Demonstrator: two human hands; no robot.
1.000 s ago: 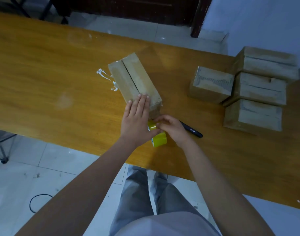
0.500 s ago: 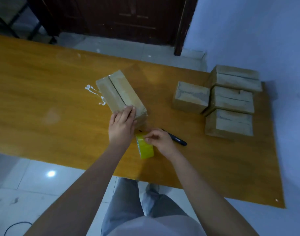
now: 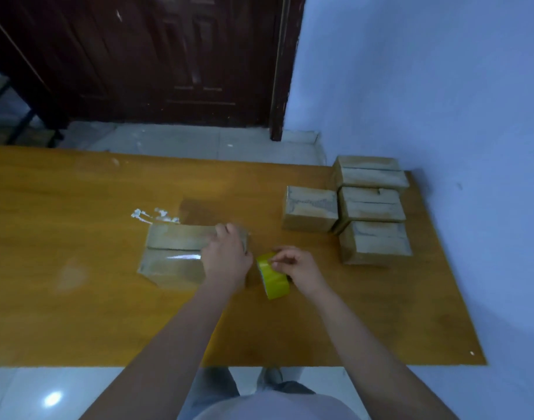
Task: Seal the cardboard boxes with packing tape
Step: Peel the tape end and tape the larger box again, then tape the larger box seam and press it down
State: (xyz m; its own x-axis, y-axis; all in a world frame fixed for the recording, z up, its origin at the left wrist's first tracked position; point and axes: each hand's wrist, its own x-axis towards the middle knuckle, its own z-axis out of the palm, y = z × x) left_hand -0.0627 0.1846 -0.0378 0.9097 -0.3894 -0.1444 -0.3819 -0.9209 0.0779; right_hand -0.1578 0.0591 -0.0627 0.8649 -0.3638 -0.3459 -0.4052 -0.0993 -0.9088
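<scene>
Table [image 3: 77, 313]: orange-brown wood surface; carries every box and the tape roll.
Cardboard box in work [image 3: 171, 256]: lies on the table left of centre, long side running left to right. The seam between its two top flaps runs along its length. A glossy strip shows on the near flap.
Left hand [image 3: 226, 256]: rests palm down on the right end of the cardboard box in work, fingers curled over the far edge, pressing on the box rather than gripping it.
Roll of yellow tape [image 3: 273, 277]: stands on edge on the table just right of the box, between the two hands.
Right hand [image 3: 296, 265]: fingertips pinched together on the upper rim of the roll of yellow tape; whether they hold a loose tape end cannot be told.
Group of four boxes [image 3: 372, 207]: sits at the far right of the table, near the blue wall [image 3: 441, 86]. Three stand in a row from far to near, touching; the fourth stands just left of the middle one.
White smear [image 3: 155, 215]: on the table surface just beyond the box's far left corner.
Dark wooden door [image 3: 168, 56]: beyond the table.
</scene>
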